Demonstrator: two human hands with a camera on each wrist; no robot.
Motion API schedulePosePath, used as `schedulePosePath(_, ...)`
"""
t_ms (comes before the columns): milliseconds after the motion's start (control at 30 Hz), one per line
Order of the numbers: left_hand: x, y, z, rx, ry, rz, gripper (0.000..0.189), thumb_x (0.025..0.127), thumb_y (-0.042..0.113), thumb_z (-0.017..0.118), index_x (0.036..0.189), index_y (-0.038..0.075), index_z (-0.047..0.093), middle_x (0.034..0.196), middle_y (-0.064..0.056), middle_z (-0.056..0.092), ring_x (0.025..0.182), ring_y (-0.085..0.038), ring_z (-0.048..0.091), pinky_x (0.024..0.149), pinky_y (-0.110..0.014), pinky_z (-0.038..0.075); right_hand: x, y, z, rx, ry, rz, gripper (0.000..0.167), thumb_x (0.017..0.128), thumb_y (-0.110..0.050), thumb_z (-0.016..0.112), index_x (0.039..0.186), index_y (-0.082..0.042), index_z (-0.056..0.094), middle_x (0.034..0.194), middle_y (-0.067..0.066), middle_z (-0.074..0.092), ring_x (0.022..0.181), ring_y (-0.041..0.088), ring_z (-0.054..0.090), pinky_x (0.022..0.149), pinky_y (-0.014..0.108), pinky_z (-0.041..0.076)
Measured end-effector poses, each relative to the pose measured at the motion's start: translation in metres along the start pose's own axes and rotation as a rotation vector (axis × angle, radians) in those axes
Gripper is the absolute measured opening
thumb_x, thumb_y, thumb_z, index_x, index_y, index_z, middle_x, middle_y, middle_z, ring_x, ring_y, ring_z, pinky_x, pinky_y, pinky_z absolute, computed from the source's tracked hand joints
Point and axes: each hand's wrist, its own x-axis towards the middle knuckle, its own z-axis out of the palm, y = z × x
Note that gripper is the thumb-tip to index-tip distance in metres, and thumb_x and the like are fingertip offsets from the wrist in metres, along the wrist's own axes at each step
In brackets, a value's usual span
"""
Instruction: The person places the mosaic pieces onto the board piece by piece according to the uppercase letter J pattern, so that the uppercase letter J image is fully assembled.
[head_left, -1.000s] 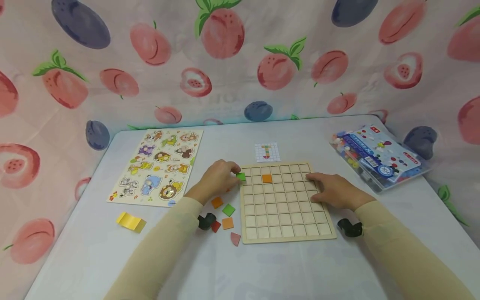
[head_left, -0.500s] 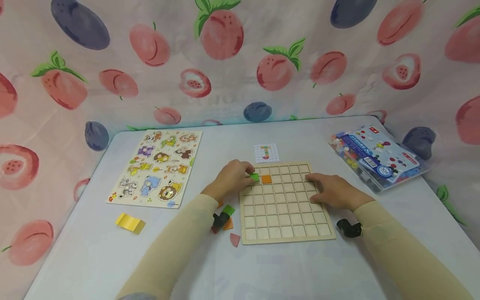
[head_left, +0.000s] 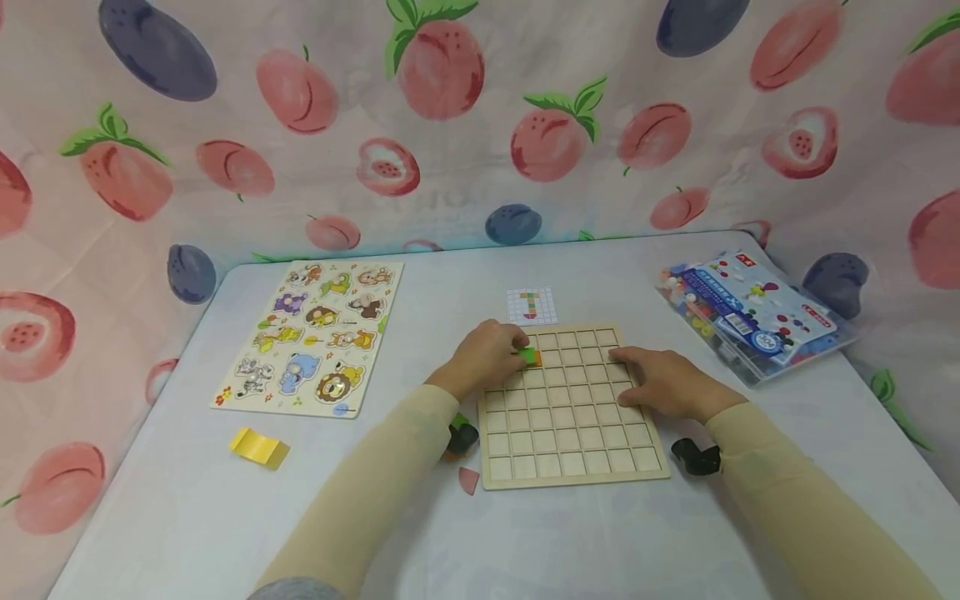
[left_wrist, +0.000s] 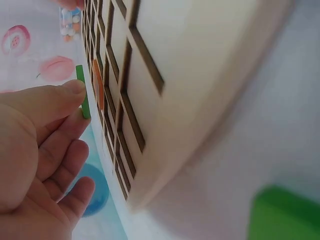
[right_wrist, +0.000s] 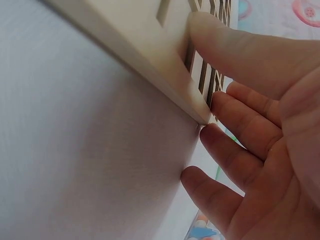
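Observation:
My left hand (head_left: 489,358) pinches a green square tile (head_left: 528,356) between thumb and fingertip, above the upper part of a wooden grid board (head_left: 576,482). Seen from the left wrist, that green tile (left_wrist: 85,106) is held on edge, just off the board. An orange square tile (left_wrist: 98,85) sits in a cell beside it; in the head view the green one covers most of this orange tile (head_left: 537,360). My right hand (head_left: 667,381) rests at the board's right rim, its thumb (right_wrist: 225,42) on the top face and its other fingers relaxed along the edge.
Loose tiles lie left of the board: a pink wedge (head_left: 468,480) and a green tile (head_left: 458,421), partly hidden by the left wrist's black device. A pattern card (head_left: 532,306) lies behind the board. An animal puzzle (head_left: 311,337), yellow strip (head_left: 258,448) and plastic box (head_left: 757,312) surround it.
My left hand has carried the green tile rightward from the board's left edge to the orange tile, now overlapping it in view. The right hand has stayed at the board's rim.

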Motion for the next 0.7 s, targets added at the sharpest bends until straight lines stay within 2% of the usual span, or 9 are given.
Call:
schedulePosePath(267, 0.008, 0.007, 0.007, 0.049, 0.012, 0.059, 0.025, 0.094, 0.021, 0.07, 0.117, 0.011, 0.073, 0.112, 0.001, 0.069, 0.106, -0.017, 0.056, 0.093, -0.03, 0.047, -0.001, 0.0, 0.0, -0.001, 0.003, -0.005, 0.073, 0.09, -0.021, 0.075, 0.15, 0.002, 0.041, 0.148, 0.03, 0.042, 0.136, 0.05, 0.035, 0.109, 0.062, 0.03)
schedulePosePath(700, 0.012, 0.021, 0.013, 0.059, 0.005, 0.061, 0.027, 0.094, 0.021, 0.07, 0.119, 0.012, 0.072, 0.102, 0.004, 0.067, 0.096, -0.013, 0.054, 0.087, -0.027, 0.046, -0.001, 0.0, 0.0, 0.009, 0.003, 0.003, 0.073, 0.089, -0.021, 0.075, 0.149, 0.001, 0.041, 0.148, 0.03, 0.042, 0.137, 0.05, 0.035, 0.109, 0.062, 0.03)
